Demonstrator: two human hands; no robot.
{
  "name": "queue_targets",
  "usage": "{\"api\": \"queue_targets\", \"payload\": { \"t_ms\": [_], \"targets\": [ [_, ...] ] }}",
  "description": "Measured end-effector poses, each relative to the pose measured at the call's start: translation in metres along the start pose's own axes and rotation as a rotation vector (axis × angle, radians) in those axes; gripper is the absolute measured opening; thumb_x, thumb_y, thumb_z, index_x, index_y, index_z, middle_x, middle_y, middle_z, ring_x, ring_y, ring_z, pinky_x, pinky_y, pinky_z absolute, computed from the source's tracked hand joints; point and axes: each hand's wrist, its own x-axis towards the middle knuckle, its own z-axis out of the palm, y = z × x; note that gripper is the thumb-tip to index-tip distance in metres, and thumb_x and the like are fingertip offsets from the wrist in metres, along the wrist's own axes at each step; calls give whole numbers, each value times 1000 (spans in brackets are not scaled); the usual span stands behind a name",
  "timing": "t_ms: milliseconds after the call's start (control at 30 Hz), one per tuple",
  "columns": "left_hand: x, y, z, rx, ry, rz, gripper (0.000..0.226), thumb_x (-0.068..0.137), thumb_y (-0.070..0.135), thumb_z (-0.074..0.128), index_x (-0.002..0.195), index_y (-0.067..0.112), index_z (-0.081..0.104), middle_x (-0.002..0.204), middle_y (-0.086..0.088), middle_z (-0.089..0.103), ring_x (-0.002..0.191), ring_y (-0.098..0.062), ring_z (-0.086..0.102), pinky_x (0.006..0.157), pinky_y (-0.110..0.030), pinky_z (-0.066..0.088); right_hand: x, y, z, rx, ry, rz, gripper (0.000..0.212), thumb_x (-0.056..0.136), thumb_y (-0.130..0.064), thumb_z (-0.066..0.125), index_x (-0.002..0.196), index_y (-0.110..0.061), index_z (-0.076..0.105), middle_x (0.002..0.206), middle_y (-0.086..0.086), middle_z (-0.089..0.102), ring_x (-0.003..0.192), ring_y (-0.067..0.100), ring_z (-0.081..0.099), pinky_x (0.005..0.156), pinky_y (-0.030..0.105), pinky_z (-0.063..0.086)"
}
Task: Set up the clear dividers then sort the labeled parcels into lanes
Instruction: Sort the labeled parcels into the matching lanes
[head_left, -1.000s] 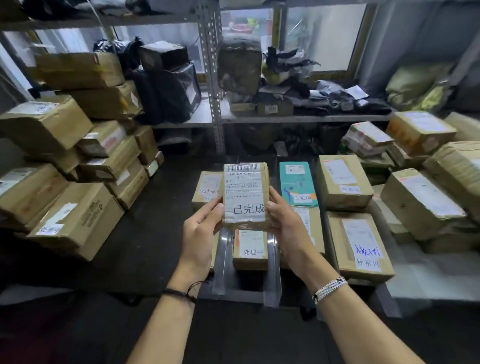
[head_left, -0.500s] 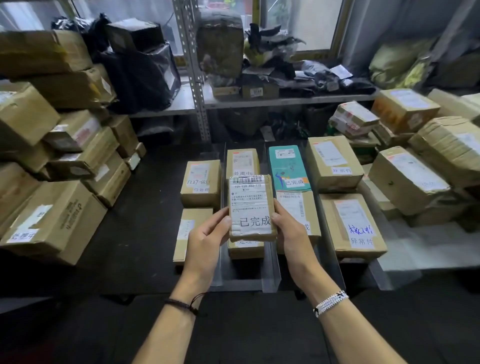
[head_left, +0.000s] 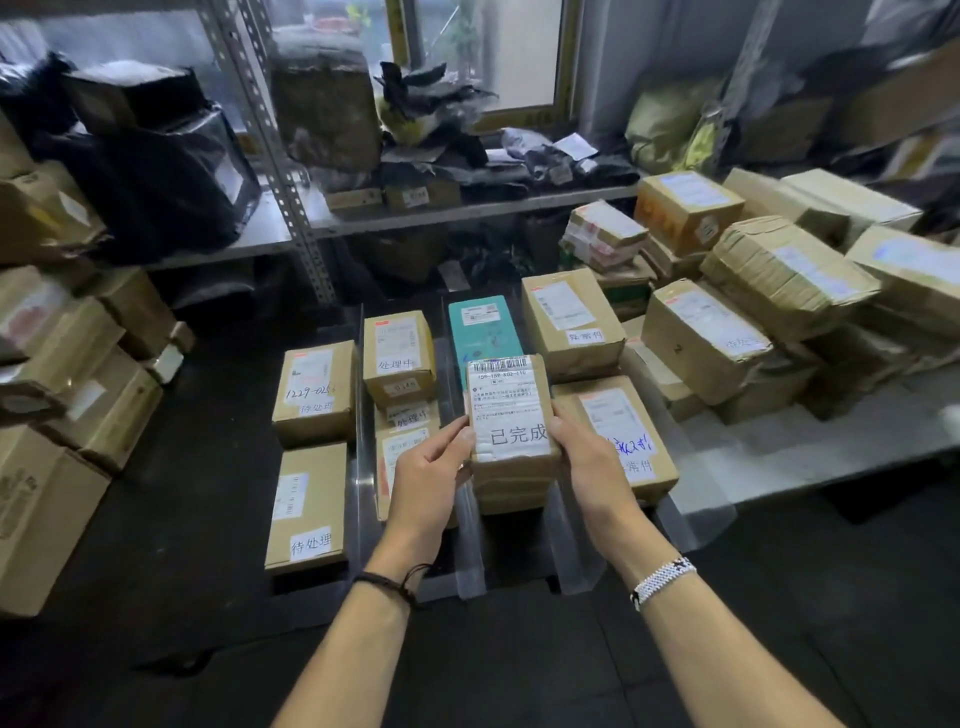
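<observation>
Both hands are clamped on one brown parcel: the left hand grips its left edge and the right hand its right edge, thumbs on the label face, forearms extended forward. The left wrist carries a black cord, the right a white beaded bracelet. The parcel is held label up over the lane between two clear dividers, just in front of a teal parcel and above another brown box. The lanes stand on a dark surface. Cartons are stacked at left and right, with a metal shelf and a window behind. The held label shows a barcode and "已完成". Boxes in the far-left lane read "待处理", the next lane's box "处理中", and the right lane's box "异常件".
</observation>
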Motion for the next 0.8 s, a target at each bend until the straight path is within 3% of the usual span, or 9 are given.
{"api": "queue_targets", "payload": {
  "t_ms": [100,267,500,667,800],
  "targets": [
    [9,-5,9,20,9,0,26,101,14,58,125,15,67,107,6,77,101,-6,72,78,-19,56,8,1,-11,-11,-5,22,38,102,-41,47,134,-31,66,120,-12,74,113,7,69,100,36,53],
    [20,-10,25,34,42,7,27,101,12,57,126,11,67,101,10,78,96,-3,72,73,-16,56,24,0,-26,-25,-19,39,34,106,-35,45,133,-30,66,116,-14,75,110,4,70,93,27,54],
    [46,-9,31,59,38,7,31,101,14,57,131,12,65,114,2,76,105,-8,71,85,-24,59,50,-2,-36,-70,-31,44,37,105,-38,48,139,-34,62,120,-18,73,114,0,66,99,26,51],
    [44,-19,16,92,4,33,46,93,2,66,134,21,57,118,4,74,114,-11,67,93,-31,56,47,6,-46,-49,-23,25,41,99,-7,58,135,-26,62,117,-17,74,110,-6,66,79,11,54],
    [34,-21,3,185,-91,89,59,90,-6,65,143,15,52,124,3,71,118,-12,66,95,-31,56,38,7,-51,-86,-15,-50,59,90,11,58,139,-21,59,129,-14,68,119,-5,62,95,18,54]
  ]
}}
